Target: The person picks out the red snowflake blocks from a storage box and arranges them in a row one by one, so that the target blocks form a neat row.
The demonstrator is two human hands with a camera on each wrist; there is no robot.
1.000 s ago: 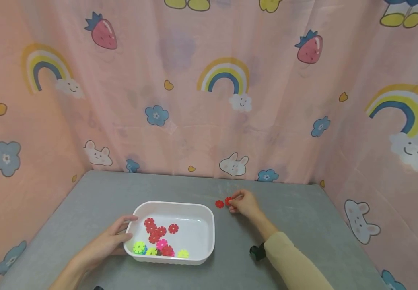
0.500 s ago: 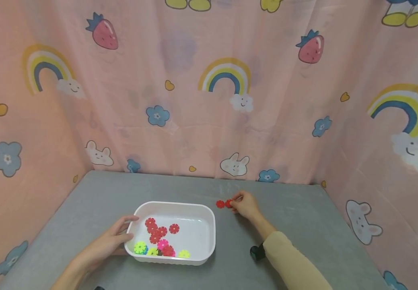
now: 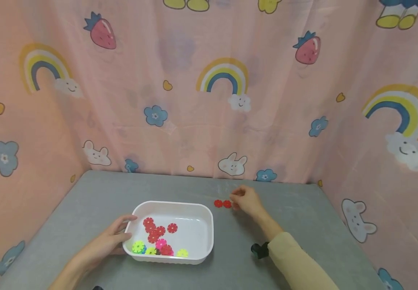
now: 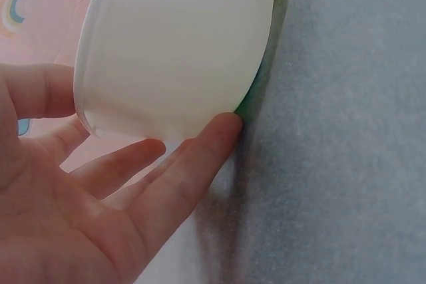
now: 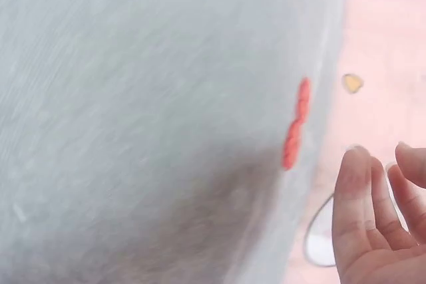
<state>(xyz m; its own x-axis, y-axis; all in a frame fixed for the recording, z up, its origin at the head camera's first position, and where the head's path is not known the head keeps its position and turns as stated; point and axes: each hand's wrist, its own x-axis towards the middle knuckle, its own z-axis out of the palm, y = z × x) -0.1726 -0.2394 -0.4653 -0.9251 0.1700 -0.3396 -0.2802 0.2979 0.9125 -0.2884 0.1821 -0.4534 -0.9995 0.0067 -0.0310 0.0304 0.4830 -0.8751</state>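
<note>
On the grey table, my left hand (image 3: 103, 243) holds the left end of a white plastic tray (image 3: 196, 227). The left wrist view shows fingers (image 4: 196, 157) against the tray's outer wall (image 4: 180, 44). Inside lie several flower-shaped plastic discs, mostly red ones (image 3: 152, 231), with yellow-green (image 3: 138, 247) and pink (image 3: 161, 243) ones in front. Right of the tray, a red disc (image 3: 218, 203) and a second red disc (image 3: 227, 204) lie edge to edge. My right hand (image 3: 250, 201) hovers just right of them, fingers (image 5: 353, 191) loosely bent, holding nothing.
A pink printed curtain (image 3: 187, 137) surrounds the table's back and sides. The grey tabletop (image 3: 303, 225) extends right of the tray. A small black object (image 3: 259, 250) sits at the right wrist, by the beige sleeve (image 3: 297, 262).
The right hand has let go of the right-hand red disc and lifted slightly away from it. That disc now lies against the other. Left hand and tray stay put.
</note>
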